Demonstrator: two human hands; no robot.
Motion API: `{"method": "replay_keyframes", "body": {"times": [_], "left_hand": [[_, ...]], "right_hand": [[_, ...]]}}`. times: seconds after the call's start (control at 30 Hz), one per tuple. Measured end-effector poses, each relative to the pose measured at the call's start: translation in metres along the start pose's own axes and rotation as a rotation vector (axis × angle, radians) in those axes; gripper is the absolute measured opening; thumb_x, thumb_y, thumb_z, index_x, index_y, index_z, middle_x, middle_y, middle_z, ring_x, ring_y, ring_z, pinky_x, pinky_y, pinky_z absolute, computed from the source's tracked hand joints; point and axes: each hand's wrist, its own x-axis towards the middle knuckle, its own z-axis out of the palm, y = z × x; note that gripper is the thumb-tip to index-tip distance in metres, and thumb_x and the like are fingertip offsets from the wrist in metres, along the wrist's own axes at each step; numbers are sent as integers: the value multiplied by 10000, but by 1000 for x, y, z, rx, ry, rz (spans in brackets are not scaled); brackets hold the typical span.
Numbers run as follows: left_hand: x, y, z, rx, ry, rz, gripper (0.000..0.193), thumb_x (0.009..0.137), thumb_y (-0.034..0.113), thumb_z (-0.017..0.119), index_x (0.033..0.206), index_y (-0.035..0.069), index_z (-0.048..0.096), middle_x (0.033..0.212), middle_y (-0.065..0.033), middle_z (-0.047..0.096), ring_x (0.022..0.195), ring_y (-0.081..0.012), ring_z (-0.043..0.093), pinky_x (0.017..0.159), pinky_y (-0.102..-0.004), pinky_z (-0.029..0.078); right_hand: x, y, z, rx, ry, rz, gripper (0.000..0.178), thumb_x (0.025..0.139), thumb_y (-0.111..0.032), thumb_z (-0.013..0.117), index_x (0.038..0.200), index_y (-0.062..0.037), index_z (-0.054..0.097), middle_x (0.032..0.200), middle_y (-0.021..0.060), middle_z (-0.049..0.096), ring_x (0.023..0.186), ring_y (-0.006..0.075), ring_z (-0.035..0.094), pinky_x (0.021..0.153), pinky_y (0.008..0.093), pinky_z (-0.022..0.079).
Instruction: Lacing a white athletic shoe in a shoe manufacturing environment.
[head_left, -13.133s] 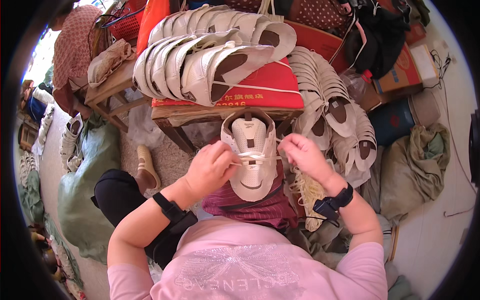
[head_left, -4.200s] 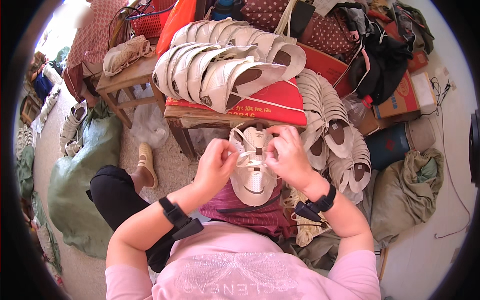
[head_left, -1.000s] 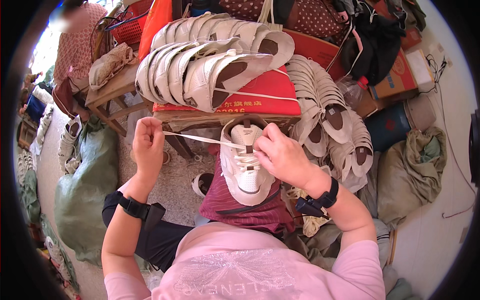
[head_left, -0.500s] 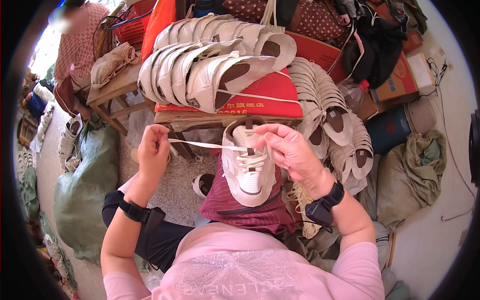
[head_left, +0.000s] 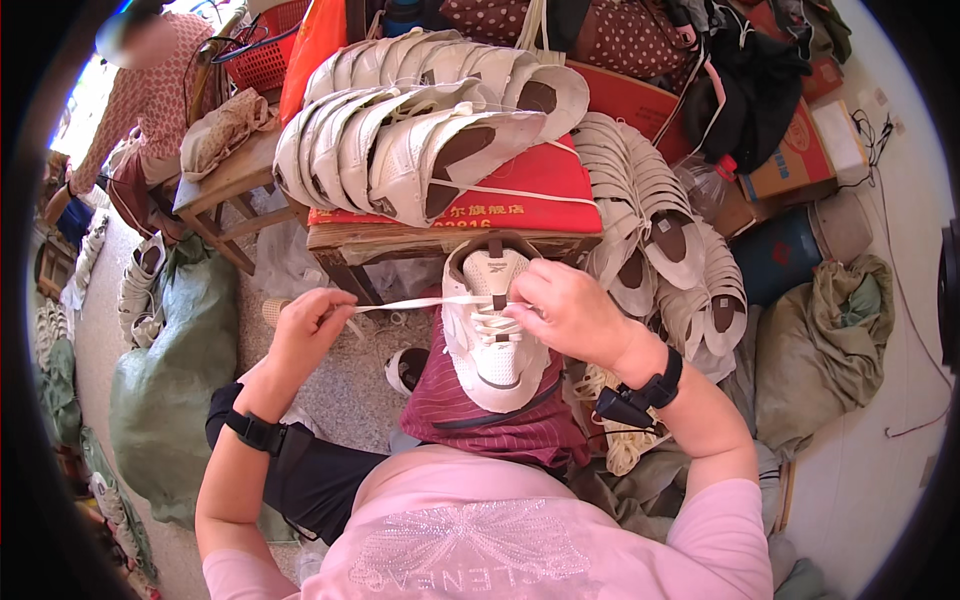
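Note:
A white shoe upper (head_left: 497, 345) with a brown lining lies across the dark red striped cloth (head_left: 440, 400) on my lap, its toe toward me. From its eyelets a flat white shoelace (head_left: 415, 302) runs taut to the left. My left hand (head_left: 308, 325) pinches that lace between thumb and fingers, away from the shoe. Over the upper's right eyelet edge, my right hand (head_left: 570, 310) is closed with thumb and fingertips together at the lacing; whatever those fingertips grip is hidden.
Rows of nested white shoe uppers (head_left: 400, 150) rest on a red-covered wooden stool (head_left: 350, 240) ahead. More stacked uppers (head_left: 665, 235) stand at the right, beside a tan sack (head_left: 825, 350). A green sack (head_left: 175, 390) is at left; another person (head_left: 150, 90) sits beyond.
My left hand has moved slightly down, keeping the lace stretched. My right hand's fingers have drawn together and turned down over the eyelets.

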Motion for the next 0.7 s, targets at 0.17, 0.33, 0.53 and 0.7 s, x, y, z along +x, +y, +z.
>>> {"method": "replay_keyframes", "body": {"times": [0.17, 0.33, 0.53, 0.7], "left_hand": [[-5, -4, -9, 290, 18, 245, 104, 884, 41, 645, 986, 31, 663, 906, -140, 704, 833, -331, 675, 717, -405, 532], [-6, -15, -12, 443, 87, 344, 113, 874, 58, 654, 987, 51, 658, 880, -123, 690, 832, -321, 660, 749, -410, 512], [6, 17, 3, 619, 183, 365, 104, 859, 77, 668, 962, 74, 685, 843, -103, 668, 831, -286, 622, 750, -405, 468], [20, 10, 17, 107, 350, -71, 106, 951, 102, 599, 1005, 67, 683, 905, -115, 692, 903, -280, 650, 821, -360, 477]], "right_hand": [[-9, 5, 3, 399, 56, 431, 125, 901, -131, 646, 937, -13, 628, 815, 88, 627, 752, 200, 594, 692, 325, 490], [-14, 12, 1, 418, 91, 628, 146, 901, -139, 643, 976, -13, 639, 835, 145, 665, 760, 257, 659, 710, 349, 511], [-5, 3, -8, 251, 255, 387, 160, 911, -104, 615, 1053, -31, 626, 930, 143, 670, 806, 284, 669, 724, 364, 525], [5, -8, -3, 237, 133, 267, 161, 905, -135, 617, 1028, -31, 605, 935, 145, 674, 812, 316, 670, 691, 388, 536]]}}
